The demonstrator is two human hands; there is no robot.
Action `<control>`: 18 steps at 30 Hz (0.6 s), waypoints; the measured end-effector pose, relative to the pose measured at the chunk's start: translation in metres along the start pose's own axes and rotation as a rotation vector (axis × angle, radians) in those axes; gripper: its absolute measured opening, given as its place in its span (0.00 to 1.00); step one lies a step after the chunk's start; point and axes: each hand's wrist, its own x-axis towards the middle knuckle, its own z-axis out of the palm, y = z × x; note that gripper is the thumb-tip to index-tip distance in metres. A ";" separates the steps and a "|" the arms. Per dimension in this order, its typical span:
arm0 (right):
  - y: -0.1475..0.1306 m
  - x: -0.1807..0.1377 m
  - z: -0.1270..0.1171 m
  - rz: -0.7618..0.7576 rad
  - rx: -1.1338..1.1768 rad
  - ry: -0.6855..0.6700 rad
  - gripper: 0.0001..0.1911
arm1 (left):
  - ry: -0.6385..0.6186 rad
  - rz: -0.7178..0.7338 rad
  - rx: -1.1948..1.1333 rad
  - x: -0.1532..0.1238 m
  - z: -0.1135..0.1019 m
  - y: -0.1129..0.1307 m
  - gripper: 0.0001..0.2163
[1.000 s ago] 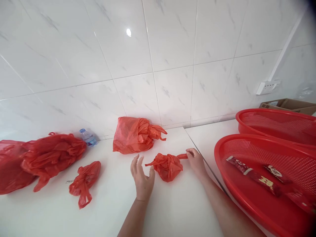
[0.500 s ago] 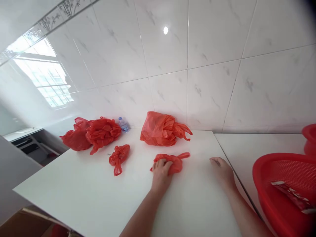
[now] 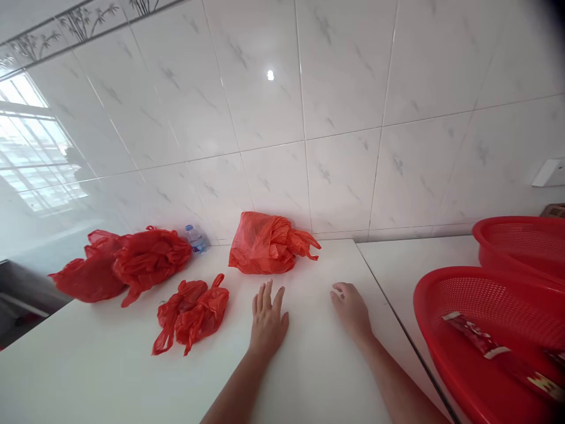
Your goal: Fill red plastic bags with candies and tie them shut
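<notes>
My left hand (image 3: 268, 321) is over the white table (image 3: 309, 365), fingers apart and nothing held. To its left, two small tied red plastic bags (image 3: 203, 312) lie against each other. Beyond my fingertips, a larger red plastic bag (image 3: 260, 244) rests by the tiled wall, its knotted handles pointing right. My right hand (image 3: 351, 309) hovers near the table's right part, fingers loosely curled but apart, with nothing visible in it. What the bags contain is hidden.
Two bulky red bags (image 3: 97, 268) sit at the back left beside a small water bottle (image 3: 195, 239). On the right, a red plastic basket (image 3: 430, 294) holds red packets (image 3: 474, 335); a second red basket (image 3: 489, 227) stands behind it. A seam separates the two tabletops.
My left hand has let go of the small red bag, which now lies left against the other small bag. The view has turned right, showing more of the baskets.
</notes>
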 end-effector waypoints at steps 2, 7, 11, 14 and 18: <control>-0.007 0.003 0.018 -0.069 0.013 0.003 0.20 | 0.035 -0.014 -0.049 0.013 0.009 0.006 0.26; -0.029 0.022 0.059 -0.125 0.112 0.059 0.33 | 0.231 -0.214 -0.119 0.047 0.027 -0.002 0.30; -0.043 0.036 0.074 -0.191 0.185 0.106 0.36 | 0.300 -0.269 -0.076 0.064 0.042 -0.015 0.36; -0.049 0.044 0.078 -0.257 0.227 0.096 0.37 | 0.331 -0.226 -0.028 0.075 0.053 -0.022 0.36; -0.050 0.050 0.080 -0.263 0.207 0.056 0.33 | 0.323 -0.152 0.039 0.089 0.061 -0.026 0.31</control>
